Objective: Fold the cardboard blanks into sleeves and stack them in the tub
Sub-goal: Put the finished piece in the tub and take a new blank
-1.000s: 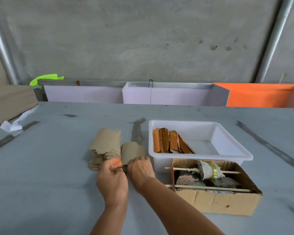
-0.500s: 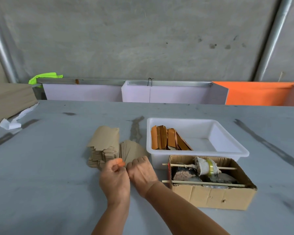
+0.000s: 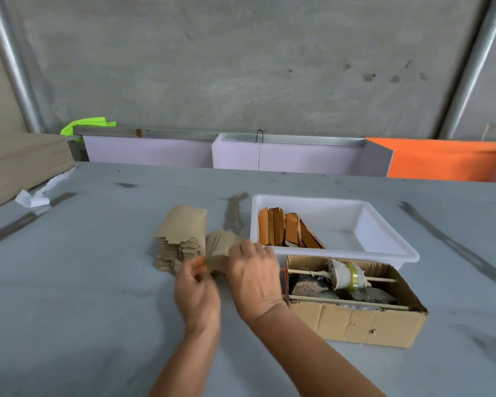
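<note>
A stack of brown cardboard blanks (image 3: 181,239) lies on the grey table, left of a white tub (image 3: 384,247). Several folded orange sleeves (image 3: 284,233) stand in the tub's left part. Between the stack and the tub, both hands hold one brown blank (image 3: 219,247) just above the table. My left hand (image 3: 196,293) pinches its near left edge with thumb and fingers. My right hand (image 3: 254,277) curls over its right side, covering that part of the blank.
An open cardboard box (image 3: 355,322) with sticks, a tape roll and rags sits right in front of the tub, beside my right wrist. Large brown boards (image 3: 17,164) lie at the far left. White and orange panels line the table's far edge.
The hands have drawn slightly apart and the right hand has risen over the blank, which now bends between them. The camera has shifted a little.
</note>
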A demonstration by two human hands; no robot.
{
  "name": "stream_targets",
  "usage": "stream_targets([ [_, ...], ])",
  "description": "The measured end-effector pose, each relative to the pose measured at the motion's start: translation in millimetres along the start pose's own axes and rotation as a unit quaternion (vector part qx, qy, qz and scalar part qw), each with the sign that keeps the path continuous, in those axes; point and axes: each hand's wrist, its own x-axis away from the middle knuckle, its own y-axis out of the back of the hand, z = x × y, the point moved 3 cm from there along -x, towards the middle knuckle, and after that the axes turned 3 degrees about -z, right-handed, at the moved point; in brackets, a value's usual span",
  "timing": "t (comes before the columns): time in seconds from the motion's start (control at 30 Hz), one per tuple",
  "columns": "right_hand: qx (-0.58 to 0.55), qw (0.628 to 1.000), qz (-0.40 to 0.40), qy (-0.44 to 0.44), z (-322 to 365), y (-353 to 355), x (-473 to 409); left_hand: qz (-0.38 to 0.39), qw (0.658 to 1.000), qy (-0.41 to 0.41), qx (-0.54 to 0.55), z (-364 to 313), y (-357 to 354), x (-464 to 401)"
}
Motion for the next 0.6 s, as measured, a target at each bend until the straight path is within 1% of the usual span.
stream_targets([
  [0.03, -0.017, 1.0, 0.003, -0.024, -5, 7, -4, 0.009, 1.0, -0.008, -0.006, -2, 0, 0],
  [0.1, -0.104, 0.99, 0.026, -0.097, -22, 15, -11, 0.034, 0.999, -0.029, -0.012, -7, 0, 1],
  [0.13, -0.154, 0.978, 0.05, -0.134, -31, 18, -15, 0.05, 0.998, -0.033, -0.012, -10, 0, 1],
  [0.17, -0.226, 0.956, 0.066, -0.177, -41, 19, -15, 0.065, 0.997, -0.033, -0.009, -14, 0, 1],
  [0.2, -0.305, 0.924, 0.066, -0.221, -51, 19, -14, 0.083, 0.996, -0.029, -0.003, -19, -1, 1],
  [0.23, -0.381, 0.883, 0.073, -0.265, -59, 20, -12, 0.101, 0.995, -0.02, 0.013, -24, -1, 1],
  [0.3, -0.486, 0.801, 0.097, -0.336, -70, 22, -6, 0.123, 0.99, 0.019, 0.067, -34, 0, 4],
  [0.33, -0.511, 0.772, 0.113, -0.36, -74, 23, -3, 0.129, 0.987, 0.039, 0.091, -39, 0, 6],
  [0.37, -0.524, 0.753, 0.129, -0.376, -77, 24, 2, 0.133, 0.984, 0.056, 0.102, -42, 1, 8],
  [0.47, -0.547, 0.714, 0.162, -0.406, -86, 35, 14, 0.149, 0.981, 0.075, 0.098, -48, 0, 15],
  [0.53, -0.559, 0.701, 0.16, -0.413, -94, 42, 22, 0.173, 0.977, 0.081, 0.096, -50, 0, 23],
  [0.6, -0.562, 0.704, 0.145, -0.409, -101, 48, 28, 0.201, 0.974, 0.076, 0.075, -51, 1, 30],
])
